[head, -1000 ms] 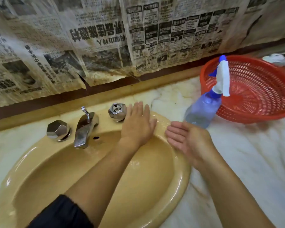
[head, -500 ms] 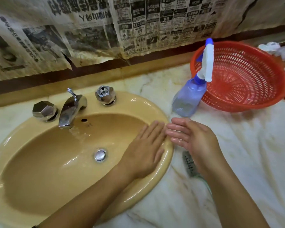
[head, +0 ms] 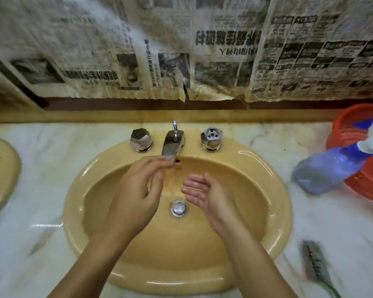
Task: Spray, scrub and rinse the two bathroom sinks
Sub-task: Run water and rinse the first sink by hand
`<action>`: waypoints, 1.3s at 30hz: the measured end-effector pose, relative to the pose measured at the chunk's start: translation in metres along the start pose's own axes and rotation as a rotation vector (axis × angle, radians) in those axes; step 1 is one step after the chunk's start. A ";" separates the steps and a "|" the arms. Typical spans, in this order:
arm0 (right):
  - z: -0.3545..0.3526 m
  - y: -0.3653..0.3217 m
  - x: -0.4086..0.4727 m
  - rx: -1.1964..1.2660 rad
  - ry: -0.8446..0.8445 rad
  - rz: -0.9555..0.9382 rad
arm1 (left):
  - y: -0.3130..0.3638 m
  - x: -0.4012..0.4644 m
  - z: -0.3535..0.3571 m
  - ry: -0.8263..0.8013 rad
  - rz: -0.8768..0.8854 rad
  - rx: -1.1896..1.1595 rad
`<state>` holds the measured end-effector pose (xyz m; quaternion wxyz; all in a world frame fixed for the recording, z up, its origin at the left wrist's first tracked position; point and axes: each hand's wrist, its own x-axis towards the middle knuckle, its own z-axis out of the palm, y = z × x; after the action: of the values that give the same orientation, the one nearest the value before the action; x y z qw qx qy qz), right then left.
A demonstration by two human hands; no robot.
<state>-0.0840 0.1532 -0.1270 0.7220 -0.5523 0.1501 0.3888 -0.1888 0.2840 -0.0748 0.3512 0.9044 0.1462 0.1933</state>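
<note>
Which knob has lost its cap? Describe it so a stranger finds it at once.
Start at the yellow sink set in the marble counter. On its back rim a chrome faucet stands between two chrome knobs. Take the right knob, on the side of the red basket: its top is an open hollow, while the left knob has a smooth faceted cap.

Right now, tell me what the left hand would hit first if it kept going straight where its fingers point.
The left hand points up and to the right, at the faucet spout. Its fingertips already look to be at the spout's mouth, so that comes first, though depth is hard to judge from this single view.
</note>
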 end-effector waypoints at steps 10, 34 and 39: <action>0.055 0.002 0.033 0.163 -0.007 0.154 | -0.056 -0.006 -0.001 0.169 -0.504 -0.405; 0.073 0.015 0.031 0.116 0.072 0.076 | -0.109 0.054 0.018 0.062 -0.663 -0.334; 0.072 -0.002 0.023 0.091 0.052 0.132 | -0.104 0.080 -0.007 0.218 -0.488 -0.120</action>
<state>-0.0826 0.2282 -0.1156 0.7150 -0.5177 0.2224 0.4138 -0.1349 0.3937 -0.1222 0.4224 0.7940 0.3849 0.2073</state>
